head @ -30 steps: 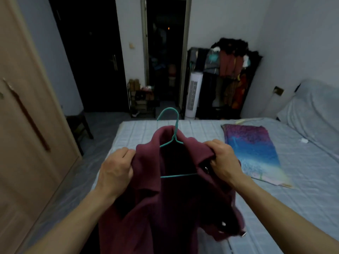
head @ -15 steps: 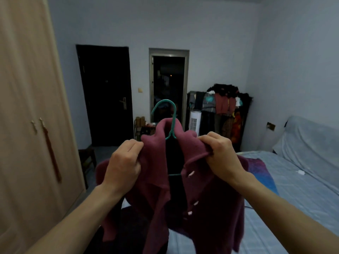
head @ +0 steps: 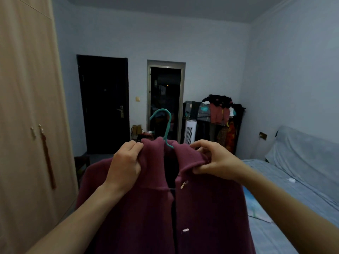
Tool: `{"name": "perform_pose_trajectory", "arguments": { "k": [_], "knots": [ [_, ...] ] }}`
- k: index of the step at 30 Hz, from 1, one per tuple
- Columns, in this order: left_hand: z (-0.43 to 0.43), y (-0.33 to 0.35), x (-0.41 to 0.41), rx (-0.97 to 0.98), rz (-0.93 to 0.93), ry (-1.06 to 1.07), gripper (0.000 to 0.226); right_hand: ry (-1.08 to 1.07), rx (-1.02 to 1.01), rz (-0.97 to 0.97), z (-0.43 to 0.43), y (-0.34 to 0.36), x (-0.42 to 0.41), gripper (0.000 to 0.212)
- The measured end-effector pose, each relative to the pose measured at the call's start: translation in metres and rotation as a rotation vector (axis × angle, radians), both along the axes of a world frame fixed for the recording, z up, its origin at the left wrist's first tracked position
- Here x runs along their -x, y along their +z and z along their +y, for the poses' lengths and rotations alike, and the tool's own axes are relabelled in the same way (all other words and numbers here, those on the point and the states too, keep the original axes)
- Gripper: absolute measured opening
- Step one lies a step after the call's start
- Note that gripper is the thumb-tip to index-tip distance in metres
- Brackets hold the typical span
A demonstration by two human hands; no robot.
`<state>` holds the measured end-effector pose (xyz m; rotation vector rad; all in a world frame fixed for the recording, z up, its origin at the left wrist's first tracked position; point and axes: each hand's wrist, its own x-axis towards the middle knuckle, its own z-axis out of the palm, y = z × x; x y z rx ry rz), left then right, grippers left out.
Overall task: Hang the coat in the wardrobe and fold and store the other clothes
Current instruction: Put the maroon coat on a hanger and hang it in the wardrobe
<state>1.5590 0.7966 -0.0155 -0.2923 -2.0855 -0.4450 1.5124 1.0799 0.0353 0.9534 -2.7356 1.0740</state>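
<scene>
since half a second ago both hands have lifted the coat point(head: 146, 208) higher and the view has tipped up, so the bed point(head: 293, 208) and its blue patterned cloth point(head: 255, 208) show only at lower right. left hand point(head: 124, 165) grips the collar's left side and right hand point(head: 218, 162) pinches its right fold, the two apart, with the teal hanger point(head: 166, 125) hook standing up between them and the coat draped open-fronted in front of the person. wardrobe point(head: 27, 125) doors stand shut on the left with a red tassel point(head: 48, 158) on one knob, and behind are a dark door point(head: 104, 103), an open doorway point(head: 166, 99), a white tower fan point(head: 190, 132) and a heaped clothes rack point(head: 218, 118).
</scene>
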Motion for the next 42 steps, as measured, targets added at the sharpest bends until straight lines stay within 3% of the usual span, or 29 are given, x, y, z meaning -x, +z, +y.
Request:
{"name": "perform_pose_trajectory", "arguments": {
  "k": [2, 4, 6, 10, 14, 16, 20, 25, 31, 32, 36, 42],
  "knots": [
    [-0.005, 0.001, -0.004, -0.006, -0.004, 0.013, 0.029, 0.094, -0.042, -0.153, 0.010, 0.009, -0.009, 0.082],
    [-0.009, 0.002, -0.008, -0.005, 0.008, 0.011, 0.026, 0.134, 0.021, -0.164, 0.011, 0.011, -0.017, 0.074],
    [-0.010, 0.004, -0.012, -0.012, 0.006, 0.006, 0.027, 0.082, 0.037, -0.036, 0.004, 0.008, -0.018, 0.052],
    [-0.009, 0.004, -0.022, -0.045, 0.011, -0.030, 0.033, 0.039, -0.124, 0.176, -0.012, 0.004, -0.021, 0.020],
    [-0.009, -0.002, -0.035, -0.191, -0.043, -0.117, 0.061, -0.012, -0.290, 0.334, -0.020, -0.001, -0.028, 0.021],
    [-0.010, -0.003, -0.037, -0.140, -0.061, -0.135, 0.063, -0.036, -0.386, 0.405, -0.024, -0.004, -0.030, 0.025],
    [-0.011, -0.001, -0.035, -0.062, -0.042, -0.123, 0.042, 0.031, -0.183, 0.337, -0.034, -0.009, -0.033, 0.018],
    [-0.013, 0.010, -0.028, -0.082, -0.070, -0.138, 0.040, -0.040, 0.095, 0.406, -0.048, -0.011, -0.028, 0.015],
    [-0.019, 0.020, -0.036, -0.256, -0.411, -0.323, 0.054, -0.119, 0.165, 0.457, -0.051, -0.021, -0.021, 0.015],
    [-0.016, 0.018, -0.035, -0.249, -0.414, -0.271, 0.057, -0.128, 0.172, 0.460, -0.052, -0.022, -0.020, 0.014],
    [0.007, 0.013, -0.031, 0.084, -0.302, 0.245, 0.085, -0.147, 0.196, 0.468, -0.059, -0.026, -0.018, 0.013],
    [0.032, 0.013, -0.025, 0.012, -0.222, 0.347, 0.085, -0.165, 0.229, 0.457, -0.060, -0.031, -0.022, 0.012]
  ]
}}
